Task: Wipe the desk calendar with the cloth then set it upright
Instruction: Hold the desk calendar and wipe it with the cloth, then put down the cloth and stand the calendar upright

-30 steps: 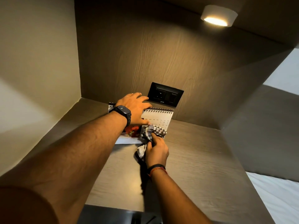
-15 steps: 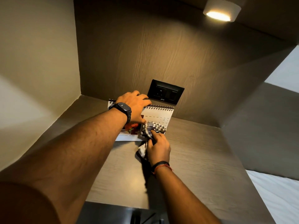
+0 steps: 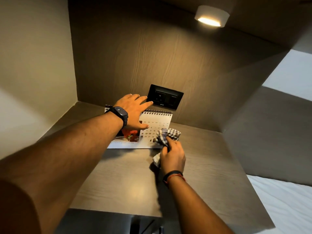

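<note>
A spiral-bound desk calendar (image 3: pixel 152 123) lies flat on the wooden desk (image 3: pixel 135 179) near the back wall, with a date grid on the right and a red flower picture on the left. My left hand (image 3: pixel 135 110) rests flat on the calendar's upper left part, fingers spread, a dark watch on the wrist. My right hand (image 3: pixel 172 157) grips a blue-and-white checked cloth (image 3: pixel 167 135), which is bunched and pressed on the calendar's lower right corner. One end of the cloth hangs out below my palm.
A black socket plate (image 3: pixel 164 97) sits on the back wall just behind the calendar. A round lamp (image 3: pixel 211 16) glows under the shelf above. Walls close the niche on the left and right. A white bed sheet (image 3: pixel 287 200) lies to the lower right.
My right hand has slid the cloth rightward across the calendar, from its middle to the lower right corner, uncovering more of the date grid. My left hand stays pressed on the calendar.
</note>
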`<state>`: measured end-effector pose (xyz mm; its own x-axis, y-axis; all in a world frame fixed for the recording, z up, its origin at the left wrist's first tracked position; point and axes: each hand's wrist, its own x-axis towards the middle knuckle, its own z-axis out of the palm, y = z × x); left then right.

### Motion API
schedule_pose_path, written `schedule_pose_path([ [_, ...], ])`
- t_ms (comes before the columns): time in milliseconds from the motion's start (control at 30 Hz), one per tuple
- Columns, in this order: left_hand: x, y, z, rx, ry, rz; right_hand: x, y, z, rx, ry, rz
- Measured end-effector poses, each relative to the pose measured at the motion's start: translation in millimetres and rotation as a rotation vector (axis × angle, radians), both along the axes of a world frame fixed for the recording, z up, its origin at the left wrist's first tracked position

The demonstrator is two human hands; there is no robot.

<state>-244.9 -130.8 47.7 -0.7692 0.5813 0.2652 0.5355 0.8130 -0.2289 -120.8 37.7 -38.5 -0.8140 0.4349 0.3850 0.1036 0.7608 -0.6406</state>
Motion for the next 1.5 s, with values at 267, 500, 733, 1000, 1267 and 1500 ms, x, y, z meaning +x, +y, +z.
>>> schedule_pose_path([
  [267, 60.2, 69.7, -8.3, 0.254, 0.137, -0.225, 35.8, 105.7, 34.4, 0.258, -0.194, -0.246],
  [500, 127.8, 167.0, -89.9, 0.151, -0.291, -0.298, 74.6, 187.5, 22.2, 0.782, -0.544, -0.257],
  [733, 144.8, 195.0, -133.2, 0.151, -0.435, -0.202, 89.0, 191.7, -20.1, 0.426, -0.571, -0.158],
  [1000, 140.5, 174.0, -134.5, 0.22, -0.422, -0.146, 77.4, 177.1, -19.4, 0.451, -0.591, -0.238],
  [1267, 103.6, 71.7, -88.2, 0.674, 0.001, 0.273, 6.1, 76.0, 19.6, -0.048, -0.146, 0.025],
  [1500, 69.4, -7.0, -56.3, 1.26, -0.004, 0.771, -55.8, -7.3, 53.0, -0.624, -0.211, 0.156],
])
